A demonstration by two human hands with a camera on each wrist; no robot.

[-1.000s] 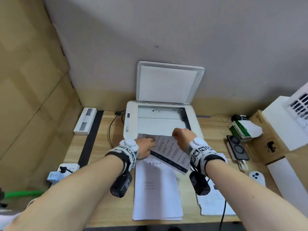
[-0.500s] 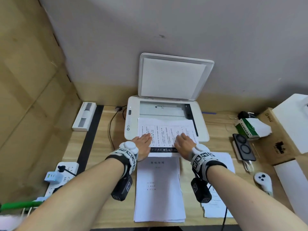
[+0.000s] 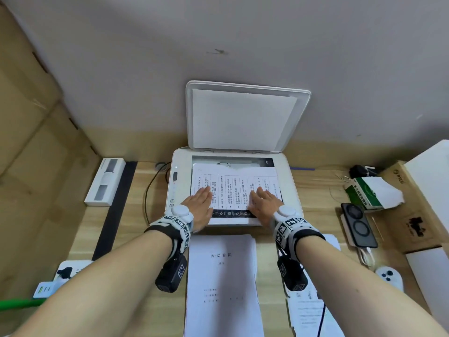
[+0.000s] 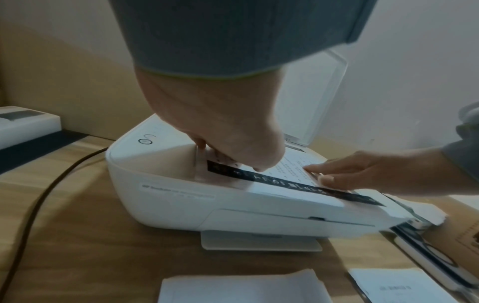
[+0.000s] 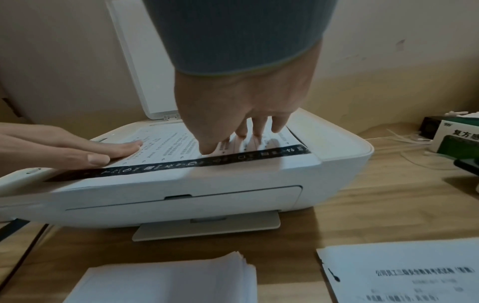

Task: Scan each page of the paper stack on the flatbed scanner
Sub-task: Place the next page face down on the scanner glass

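1. The left hand (image 3: 199, 207) lies flat, fingers straight, pressing the left part of the printed white paper sheet (image 3: 234, 190).
2. This thin sheet lies on the glass of the smooth white plastic flatbed scanner (image 3: 290, 188), under its raised lid (image 3: 245, 117); its small print is unreadable.
3. The right hand (image 3: 263, 203) presses the right part, fingers straight.
4. In front of the scanner, the white paper stack (image 3: 222, 285) is cut off by the picture edge.

left hand (image 3: 199, 207) flat, fingers straight | right hand (image 3: 263, 203) flat, fingers straight

Head view bright, edges bowed; wrist views dim, soft, motion-blurred.
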